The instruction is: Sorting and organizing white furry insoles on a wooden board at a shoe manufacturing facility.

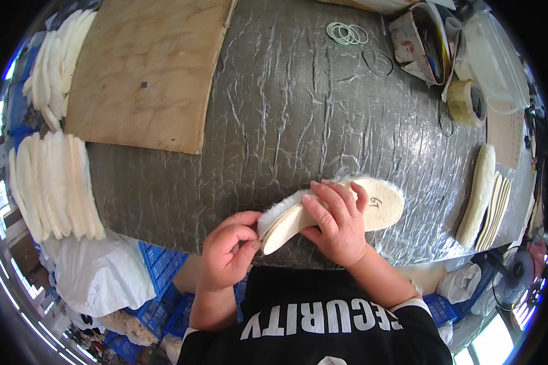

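A cream-coloured insole (pixel 385 212) with a white fleecy edge lies over the near side of the table, its flat felt side up and a dark handwritten mark on its rounded wide end. At its narrower left end a second layer shows beneath it, so it looks like two insoles stacked. My left hand (pixel 228 249) is closed, thumb and fingers pinching that left tip. Across the middle, my right hand (pixel 341 222) grips the insole with the fingers over the top and the thumb at the near edge.
Stacked fleecy insoles (pixel 52 185) line the left edge beside a cardboard sheet (pixel 143 73). Rubber bands (pixel 347 33), a tape roll (pixel 467 103) and a cut-open container (pixel 420 45) sit far right. More insoles (pixel 494 210) lie at right. Blue crates (pixel 162 264) stand below the table.
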Action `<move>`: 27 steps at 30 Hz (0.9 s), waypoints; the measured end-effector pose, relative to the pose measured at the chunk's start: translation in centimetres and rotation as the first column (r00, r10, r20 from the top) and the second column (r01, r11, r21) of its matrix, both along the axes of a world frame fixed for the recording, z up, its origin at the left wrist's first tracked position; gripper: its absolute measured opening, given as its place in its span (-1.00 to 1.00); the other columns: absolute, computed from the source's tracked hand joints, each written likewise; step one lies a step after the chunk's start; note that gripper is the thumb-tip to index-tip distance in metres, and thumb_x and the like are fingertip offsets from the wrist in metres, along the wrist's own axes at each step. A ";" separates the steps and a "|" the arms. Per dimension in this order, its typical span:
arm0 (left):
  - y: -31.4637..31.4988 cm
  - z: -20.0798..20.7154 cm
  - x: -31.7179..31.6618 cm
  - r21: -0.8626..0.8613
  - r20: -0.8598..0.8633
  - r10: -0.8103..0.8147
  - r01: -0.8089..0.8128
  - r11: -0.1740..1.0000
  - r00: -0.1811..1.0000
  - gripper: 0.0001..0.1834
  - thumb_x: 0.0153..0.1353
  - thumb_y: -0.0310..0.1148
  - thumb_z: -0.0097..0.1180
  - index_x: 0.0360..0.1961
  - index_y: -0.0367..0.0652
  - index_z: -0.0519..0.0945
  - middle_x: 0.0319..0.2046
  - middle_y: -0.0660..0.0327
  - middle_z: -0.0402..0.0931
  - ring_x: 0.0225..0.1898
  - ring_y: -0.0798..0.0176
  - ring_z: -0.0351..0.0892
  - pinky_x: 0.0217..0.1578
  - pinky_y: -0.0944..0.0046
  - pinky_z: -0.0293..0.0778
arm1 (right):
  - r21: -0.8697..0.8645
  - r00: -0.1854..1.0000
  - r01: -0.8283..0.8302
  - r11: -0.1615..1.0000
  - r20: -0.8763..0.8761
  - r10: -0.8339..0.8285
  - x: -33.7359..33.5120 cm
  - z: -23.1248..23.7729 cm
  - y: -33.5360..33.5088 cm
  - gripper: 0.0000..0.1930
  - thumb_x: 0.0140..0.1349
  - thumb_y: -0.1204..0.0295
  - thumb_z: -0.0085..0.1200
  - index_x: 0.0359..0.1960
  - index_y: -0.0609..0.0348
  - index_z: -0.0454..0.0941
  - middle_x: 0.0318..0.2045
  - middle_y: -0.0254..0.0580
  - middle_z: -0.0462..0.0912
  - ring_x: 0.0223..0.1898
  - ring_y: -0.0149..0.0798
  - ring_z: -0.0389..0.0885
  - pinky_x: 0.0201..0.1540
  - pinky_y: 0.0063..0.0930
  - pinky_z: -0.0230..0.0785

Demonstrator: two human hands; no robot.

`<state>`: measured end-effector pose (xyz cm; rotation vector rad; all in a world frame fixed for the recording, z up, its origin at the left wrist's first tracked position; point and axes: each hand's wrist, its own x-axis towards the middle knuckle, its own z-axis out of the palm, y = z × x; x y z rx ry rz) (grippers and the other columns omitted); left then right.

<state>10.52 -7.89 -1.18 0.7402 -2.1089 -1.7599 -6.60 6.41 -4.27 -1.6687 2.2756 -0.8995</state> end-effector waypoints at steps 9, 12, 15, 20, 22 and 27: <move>0.4 1.6 -1.0 -0.003 0.007 0.048 -0.048 0.999 0.999 -0.89 0.17 -0.54 0.08 -0.45 -0.36 0.46 -0.17 -0.01 0.50 -0.21 0.26 0.49 -0.18 0.35 0.40 | 0.022 0.999 0.012 1.000 -0.039 -0.011 -0.1 1.1 -0.5 -0.24 -0.33 0.29 0.30 0.09 0.00 0.38 -0.01 -0.19 0.46 0.00 -0.12 0.43 0.05 -0.05 0.07; 0.5 1.9 -1.2 -0.051 0.025 0.065 -0.064 0.997 0.998 -0.91 0.20 -0.52 0.07 -0.41 -0.34 0.47 -0.15 0.01 0.50 -0.20 0.29 0.48 -0.18 0.36 0.40 | 0.004 0.999 0.015 1.000 -0.033 -0.015 -0.1 0.6 -0.6 -0.20 -0.37 0.33 0.34 0.09 0.03 0.36 0.00 -0.17 0.46 0.01 -0.08 0.41 0.04 -0.06 0.09; 1.1 1.6 -1.0 0.079 0.017 0.166 -0.167 0.983 0.986 -0.91 0.20 -0.52 0.08 -0.32 -0.32 0.47 -0.21 0.09 0.52 -0.25 0.31 0.53 -0.20 0.37 0.44 | -0.019 1.000 0.011 1.000 -0.017 -0.011 -0.1 0.3 -0.8 -0.17 -0.41 0.36 0.37 0.09 0.06 0.35 0.00 -0.15 0.45 0.01 -0.05 0.41 0.03 -0.07 0.11; 1.6 0.7 -1.3 0.502 -0.089 0.293 -0.211 0.839 0.952 -0.77 0.18 -0.51 0.13 -0.16 -0.36 0.43 -0.21 0.14 0.49 -0.20 0.38 0.49 -0.14 0.41 0.43 | -0.030 1.000 -0.001 1.000 -0.005 0.001 0.0 0.1 -0.8 -0.21 -0.33 0.31 0.32 0.11 0.03 0.35 0.01 -0.17 0.42 0.02 -0.06 0.38 0.04 -0.06 0.12; 1.4 0.5 -1.5 0.555 -0.103 0.275 -0.175 0.813 0.956 -0.72 0.17 -0.51 0.15 -0.12 -0.38 0.42 -0.21 0.15 0.49 -0.19 0.38 0.48 -0.13 0.41 0.43 | -0.036 1.000 -0.016 0.999 -0.002 0.016 0.0 0.0 -0.6 -0.21 -0.32 0.30 0.32 0.11 0.03 0.34 0.01 -0.17 0.42 0.02 -0.05 0.38 0.04 -0.06 0.12; 0.9 -0.5 -1.0 0.526 0.017 0.236 -0.209 0.824 0.972 -0.77 0.14 -0.55 0.16 -0.17 -0.36 0.47 -0.29 0.21 0.50 -0.26 0.44 0.47 -0.22 0.45 0.44 | -0.060 1.000 -0.021 0.998 -0.010 0.020 0.0 -0.1 -0.4 -0.22 -0.31 0.30 0.32 0.11 0.04 0.35 0.01 -0.18 0.42 0.02 -0.05 0.38 0.04 -0.06 0.13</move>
